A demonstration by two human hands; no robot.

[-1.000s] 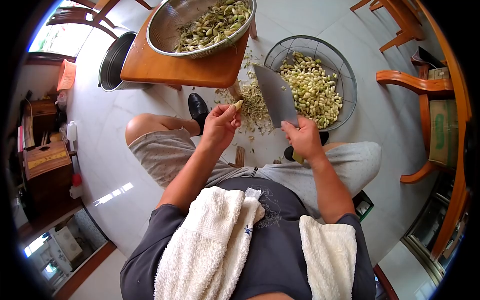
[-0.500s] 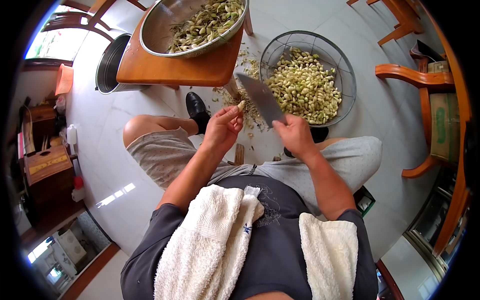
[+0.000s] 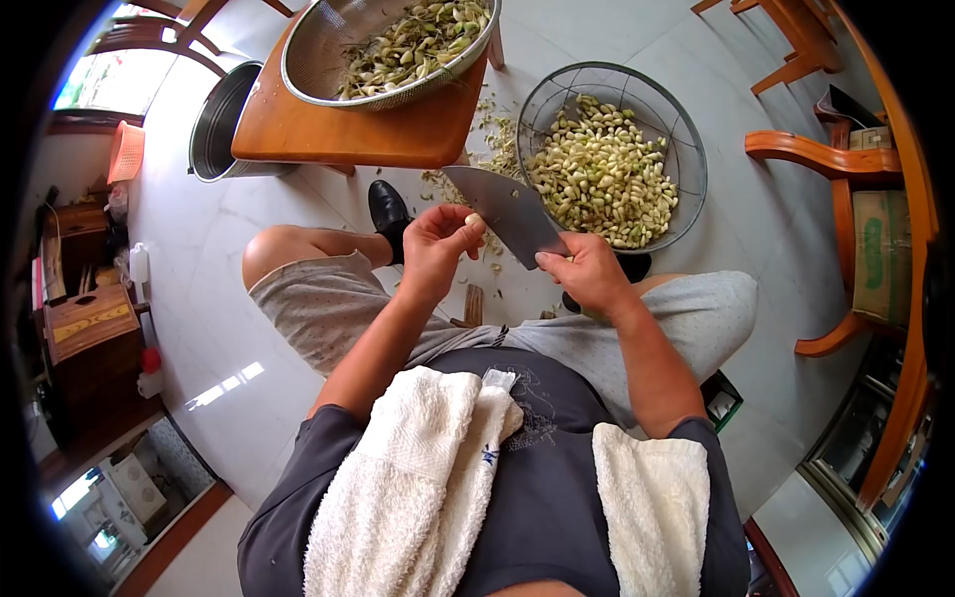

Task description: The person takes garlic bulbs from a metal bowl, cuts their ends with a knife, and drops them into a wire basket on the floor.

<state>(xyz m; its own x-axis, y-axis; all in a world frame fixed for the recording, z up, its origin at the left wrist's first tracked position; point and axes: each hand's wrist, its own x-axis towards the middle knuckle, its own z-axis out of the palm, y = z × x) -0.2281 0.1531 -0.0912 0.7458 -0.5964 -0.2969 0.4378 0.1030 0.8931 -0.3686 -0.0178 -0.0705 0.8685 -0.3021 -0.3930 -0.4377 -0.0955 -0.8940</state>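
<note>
Head view: L hand point(image 3: 435, 254) grip pinches pale bulb point(image 3: 475, 219). R hand point(image 3: 594, 277) grip wrapped around cleaver point(image 3: 509, 214), blade angled across toward L hand, just beside pale bulb. Wire basket point(image 3: 657, 111) w/ peeled-looking bulbs point(image 3: 602, 179): on floor point(image 3: 746, 214), fwd. of R hand. Colander point(image 3: 308, 60): on wooden stool point(image 3: 348, 139), fwd. of L hand.

Colander point(image 3: 313, 60) on stool point(image 3: 338, 137), bulbs point(image 3: 602, 174) in basket point(image 3: 652, 104) at right

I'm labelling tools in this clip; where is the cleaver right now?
In the head view, the cleaver is in the right hand, above image centre, extending between the left hand and the wire basket.
</note>
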